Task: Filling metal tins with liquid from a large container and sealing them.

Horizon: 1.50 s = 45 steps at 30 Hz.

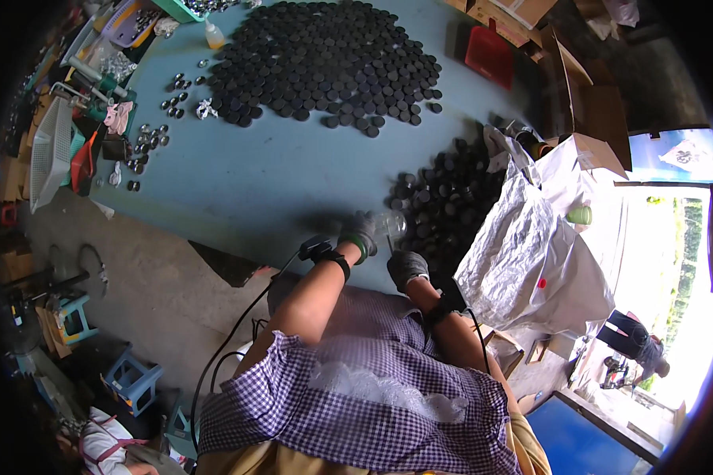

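Both my hands wear dark grey gloves and are close together at the near edge of the blue-grey table [238,186]. My left hand [359,235], with a green glove cuff, is closed on the side of a clear round container [393,225]. Just to the right and nearer my body, my right hand [406,269] has its fingers curled. Something thin and dark rises by its fingertips, too small to name. Right beside the container lies a pile of loose black round caps [444,198]. Farther back, a broad single layer of black discs [325,63] covers the table.
Silvery sheeting [531,253] hangs over the table's right side, below open cardboard boxes [586,103]. A red dustpan [489,55] lies far right. Small shiny metal parts [150,138], a bottle [214,34] and a hand press [95,79] are left. Stools [132,381] stand on the floor.
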Motion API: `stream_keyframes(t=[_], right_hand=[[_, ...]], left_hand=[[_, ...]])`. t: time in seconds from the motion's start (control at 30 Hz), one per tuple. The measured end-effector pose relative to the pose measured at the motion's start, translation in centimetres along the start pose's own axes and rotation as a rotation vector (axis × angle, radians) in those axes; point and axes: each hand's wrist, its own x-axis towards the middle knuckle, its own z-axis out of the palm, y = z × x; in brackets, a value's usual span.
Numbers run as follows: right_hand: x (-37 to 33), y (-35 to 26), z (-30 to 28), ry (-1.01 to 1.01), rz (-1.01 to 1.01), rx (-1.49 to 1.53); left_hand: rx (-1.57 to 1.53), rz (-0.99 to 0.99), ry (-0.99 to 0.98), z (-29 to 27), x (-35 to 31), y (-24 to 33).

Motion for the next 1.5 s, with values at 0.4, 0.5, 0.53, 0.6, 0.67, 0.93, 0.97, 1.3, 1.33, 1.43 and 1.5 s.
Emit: stream_keyframes(t=[0.4,0.5,0.53,0.6,0.67,0.93,0.97,1.3,1.33,1.43,1.5], right_hand=[[1.9,-0.5,1.0,-0.013,0.031,-0.012],[2.1,0.2,1.6,-0.068,-0.058,-0.098],[2.3,0.5,1.8,-0.078,-0.051,-0.064],[2.4,0.6,2.2,-0.090,-0.048,-0.030],[1.9,0.0,1.1,-0.165,-0.119,-0.116],[3.2,0.7,2.3,-0.169,-0.149,-0.128],[3.5,1.0,2.8,-0.158,-0.104,-0.084],[5.4,-0.1,2.9,-0.011,0.071,0.200],[5.5,0.1,3.2,0.015,0.075,0.199],[4.6,-0.2,2.3,0.001,0.116,0.211],[2.7,-0.8,0.6,-0.037,0.152,0.219]], left_hand=[[-0.017,0.004,0.044,0.8,0.0,-0.4],[-0.001,0.030,0.043,0.8,-0.1,-0.3],[0.002,0.033,0.038,0.9,0.0,-0.2],[0.032,0.038,0.020,1.1,0.1,-0.3],[-0.023,-0.034,0.046,4.4,1.9,-2.3],[0.076,-0.001,0.014,3.1,1.1,-0.8],[0.090,0.030,0.017,2.3,0.6,-0.4],[0.098,0.053,0.053,1.9,-0.3,-0.4],[0.100,0.058,0.052,2.1,-0.1,-0.4],[0.100,0.013,0.070,2.3,0.1,-0.5],[0.091,-0.040,0.062,2.0,-0.4,-0.5]])
